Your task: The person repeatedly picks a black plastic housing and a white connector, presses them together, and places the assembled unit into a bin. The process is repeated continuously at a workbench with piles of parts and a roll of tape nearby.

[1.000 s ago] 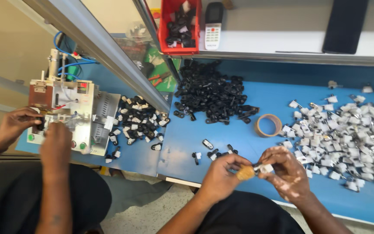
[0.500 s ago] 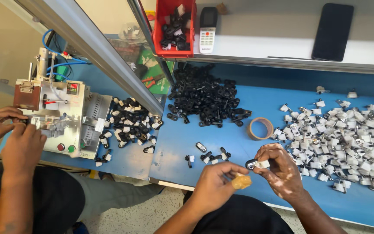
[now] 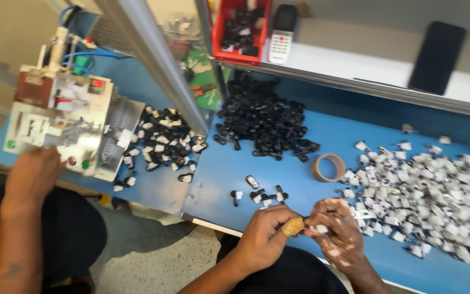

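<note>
My left hand [image 3: 265,235] is closed around a small tan rounded object [image 3: 293,226] at the front edge of the blue table [image 3: 229,174]. My right hand [image 3: 339,237] pinches a small white part [image 3: 320,229] right against the tan object. Both hands meet just in front of a few small black-and-white pieces [image 3: 259,195]. A big pile of white parts [image 3: 436,196] lies to the right of my right hand. A heap of black parts [image 3: 265,120] lies further back.
A tape roll [image 3: 328,167] lies between the piles. At the left a co-worker's hand [image 3: 33,174] rests by a small benchtop machine [image 3: 66,125], beside a pile of black-and-white pieces [image 3: 164,144]. A slanted metal post [image 3: 159,65], red bin [image 3: 241,27], handset [image 3: 283,32] and black phone [image 3: 436,57] are behind.
My hands have drawn together, bringing the white part against the tan object. The co-worker's hands have shifted at the machine, one moving off to the far left.
</note>
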